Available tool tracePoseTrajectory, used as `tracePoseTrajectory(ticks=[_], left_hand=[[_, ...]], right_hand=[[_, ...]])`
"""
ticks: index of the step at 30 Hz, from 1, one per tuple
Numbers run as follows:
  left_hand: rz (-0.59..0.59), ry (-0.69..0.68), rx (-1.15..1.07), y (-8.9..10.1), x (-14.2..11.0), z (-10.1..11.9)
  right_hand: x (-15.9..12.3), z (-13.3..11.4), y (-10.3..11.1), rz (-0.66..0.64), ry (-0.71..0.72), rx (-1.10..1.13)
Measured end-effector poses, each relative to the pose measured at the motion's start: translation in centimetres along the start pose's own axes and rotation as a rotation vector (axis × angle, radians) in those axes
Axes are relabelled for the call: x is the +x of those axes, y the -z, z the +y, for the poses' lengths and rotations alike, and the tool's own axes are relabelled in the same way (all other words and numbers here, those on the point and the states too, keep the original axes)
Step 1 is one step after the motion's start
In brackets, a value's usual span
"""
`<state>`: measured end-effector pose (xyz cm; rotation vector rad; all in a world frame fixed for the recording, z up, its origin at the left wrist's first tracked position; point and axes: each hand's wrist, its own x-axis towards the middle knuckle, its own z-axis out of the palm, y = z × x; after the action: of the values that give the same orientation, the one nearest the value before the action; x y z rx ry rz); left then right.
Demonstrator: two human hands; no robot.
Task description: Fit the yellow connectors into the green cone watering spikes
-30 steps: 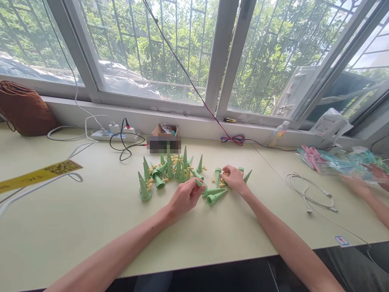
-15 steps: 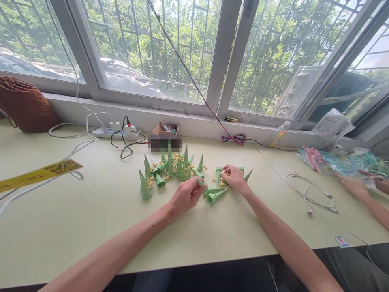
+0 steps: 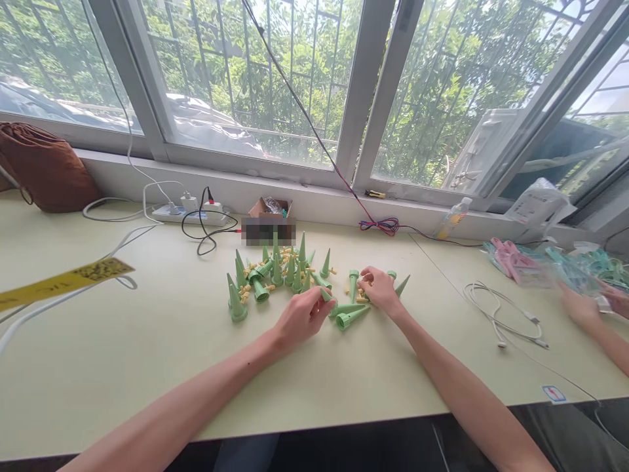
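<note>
My left hand (image 3: 305, 312) is closed around a green plastic watering spike (image 3: 325, 295), whose pointed tip shows above the fingers. Just to its right, my right hand (image 3: 379, 286) bends its fingers down over small yellow valves (image 3: 362, 299); what is between the fingertips is hidden. Two green spikes lie between the hands, one with its hollow end (image 3: 343, 321) facing me. Another spike (image 3: 353, 283) is beside my right fingertips, and one (image 3: 402, 285) leans beyond that hand. Left of the hands, several green spikes (image 3: 237, 306) stand or lie among yellow valves (image 3: 270, 288).
A small cardboard box (image 3: 281, 208) sits behind the spikes, near a power strip (image 3: 189, 214) with cables. White cable coils (image 3: 484, 305) lie to the right. Beyond them, another person's hands (image 3: 582, 311) handle plastic bags (image 3: 572, 269). A yellow label strip (image 3: 63, 283) hangs at left.
The view has shifted slightly. My right fingers have moved a little among the yellow valves; my left hand keeps the spike. The other person's hands have moved right.
</note>
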<state>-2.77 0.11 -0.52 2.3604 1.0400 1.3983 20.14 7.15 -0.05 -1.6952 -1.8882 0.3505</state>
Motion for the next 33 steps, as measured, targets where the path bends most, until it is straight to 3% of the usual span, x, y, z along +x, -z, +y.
tracePoseTrajectory(ticks=[12, 22, 27, 33], left_hand=[[0.008, 0.027, -0.011, 0.0, 0.0, 0.0], [0.001, 0.168, -0.129, 0.0, 0.3, 0.1], [0.012, 0.240, -0.233, 0.1, 0.5, 0.5], [-0.006, 0.374, -0.313, 0.4, 0.7, 1.2]], right_hand=[[-0.2, 0.0, 0.3, 0.115, 0.062, 0.120], [-1.1, -1.7, 0.3, 0.313, 0.267, 0.277], [-2.2, -2.8, 0.1, 0.303, 0.344, 0.294], [-3.7, -4.1, -0.4, 0.285, 0.651, 0.364]])
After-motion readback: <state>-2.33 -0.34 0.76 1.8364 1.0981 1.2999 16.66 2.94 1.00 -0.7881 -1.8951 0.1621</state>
